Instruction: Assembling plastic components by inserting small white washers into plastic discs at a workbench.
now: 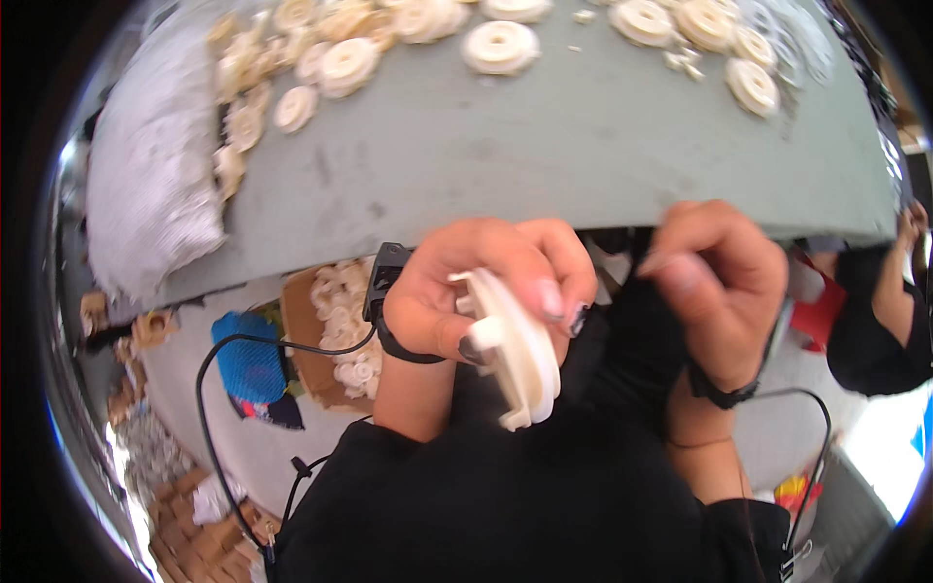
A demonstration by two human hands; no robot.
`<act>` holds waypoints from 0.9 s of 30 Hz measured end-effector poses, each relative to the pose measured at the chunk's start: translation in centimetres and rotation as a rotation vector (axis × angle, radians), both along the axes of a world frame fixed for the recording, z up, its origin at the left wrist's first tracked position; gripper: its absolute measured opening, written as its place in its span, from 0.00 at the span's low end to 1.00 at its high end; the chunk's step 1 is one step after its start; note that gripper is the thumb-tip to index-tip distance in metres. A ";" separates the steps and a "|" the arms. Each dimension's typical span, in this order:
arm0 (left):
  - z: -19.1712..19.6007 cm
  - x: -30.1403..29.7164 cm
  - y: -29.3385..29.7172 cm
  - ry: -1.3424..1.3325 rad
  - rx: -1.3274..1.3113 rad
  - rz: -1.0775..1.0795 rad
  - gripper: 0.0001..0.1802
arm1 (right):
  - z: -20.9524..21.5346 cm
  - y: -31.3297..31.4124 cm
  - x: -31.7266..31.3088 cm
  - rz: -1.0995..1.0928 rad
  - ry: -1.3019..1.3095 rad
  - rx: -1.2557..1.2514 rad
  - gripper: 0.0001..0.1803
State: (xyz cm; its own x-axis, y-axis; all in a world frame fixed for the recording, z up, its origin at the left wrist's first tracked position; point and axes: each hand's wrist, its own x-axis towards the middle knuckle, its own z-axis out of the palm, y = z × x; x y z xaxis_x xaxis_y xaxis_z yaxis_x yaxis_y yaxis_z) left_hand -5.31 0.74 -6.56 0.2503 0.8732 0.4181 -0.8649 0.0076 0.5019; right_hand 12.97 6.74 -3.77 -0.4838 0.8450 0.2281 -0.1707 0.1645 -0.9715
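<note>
From my remote post, I see one cream reel [530, 355] clamped between the left hand's [466, 255] thumb and fingers. My right hand [734, 301], just right of them, curls empty-looking; blur hides whether its fingertips meet. Left of the gripping fingers sits one carton [303, 335] of pale parts, too heaped to count. Beyond both hands' fingers, on one table [437, 146], lie four discs [752, 87] far right, and one sack [151, 165] far left.
</note>
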 end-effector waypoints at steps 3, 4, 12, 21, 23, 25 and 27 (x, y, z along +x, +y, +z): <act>-0.9 -5.9 -2.7 0.532 -0.084 -0.026 0.19 | -2.0 0.8 0.6 -0.191 -0.068 0.009 0.04; -0.3 -7.3 -4.2 0.771 -0.154 0.008 0.16 | -2.6 1.3 0.9 -0.230 -0.106 0.039 0.05; -5.7 -14.5 -15.6 2.278 -0.829 0.050 0.20 | -4.4 3.2 0.2 -0.278 -0.013 -0.004 0.10; 2.5 -14.3 -8.8 1.520 -0.736 0.436 0.08 | -3.7 4.7 1.1 -0.400 -0.038 0.056 0.08; 6.9 -13.1 -5.2 1.557 -0.116 0.526 0.06 | -2.9 6.0 2.1 -0.432 -0.096 0.098 0.07; 10.8 -11.8 -0.8 1.260 0.604 0.371 0.05 | -2.1 7.7 2.9 -0.461 -0.197 0.135 0.05; 13.5 -8.9 1.5 0.916 0.930 0.163 0.02 | -2.0 9.6 2.6 -0.411 -0.370 0.188 0.05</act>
